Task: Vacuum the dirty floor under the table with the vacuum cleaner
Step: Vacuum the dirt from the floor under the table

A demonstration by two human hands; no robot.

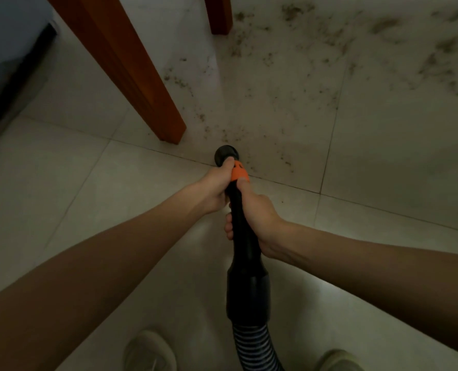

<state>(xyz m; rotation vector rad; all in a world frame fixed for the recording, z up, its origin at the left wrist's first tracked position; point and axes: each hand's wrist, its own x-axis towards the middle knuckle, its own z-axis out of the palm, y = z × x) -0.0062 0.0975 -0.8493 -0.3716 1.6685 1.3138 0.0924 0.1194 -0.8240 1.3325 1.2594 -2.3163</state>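
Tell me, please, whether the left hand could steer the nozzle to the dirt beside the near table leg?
Probably yes: the left hand grips the nozzle, the dirt lies just ahead, and the table leg stands off to the left.

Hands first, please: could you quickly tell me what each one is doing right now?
Left hand: closed around the vacuum wand near its orange collar.
Right hand: closed around the same wand, just behind the left.

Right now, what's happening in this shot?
A person holds a vacuum wand in both hands: left hand up near the orange collar, right hand lower on the tube. The nozzle points at the floor beside a wooden table leg. Dirt is scattered across the tiles beyond it.
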